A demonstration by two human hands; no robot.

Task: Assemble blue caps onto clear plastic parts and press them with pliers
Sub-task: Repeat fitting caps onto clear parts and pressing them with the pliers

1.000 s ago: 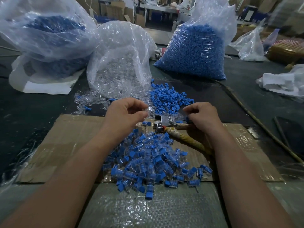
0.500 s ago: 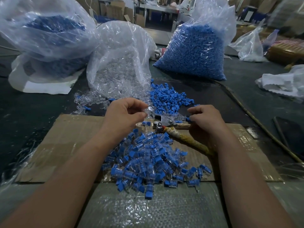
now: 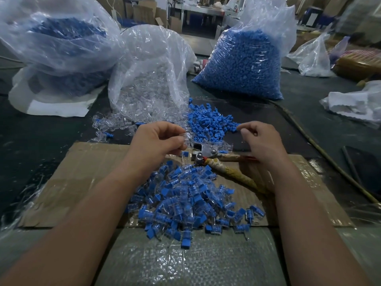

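Pinches a small clear plastic part (image 3: 186, 139) in left hand (image 3: 158, 141), near grey metal pliers (image 3: 207, 150) for pressing. Curls right hand (image 3: 262, 142) by loose blue plastic caps (image 3: 208, 120); cannot tell if gripping one.

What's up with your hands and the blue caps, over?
Left hand pinches a clear part. Right hand at loose blue caps, grip unclear. Pliers lie on cardboard. Nothing blocking.

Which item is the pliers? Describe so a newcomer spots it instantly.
Find the cardboard sheet before the person. At its far edge, between the left hand and right hand, lie the pliers. Unlike the plastic parts around them, they have a grey metal head and yellowish wrapped handles.
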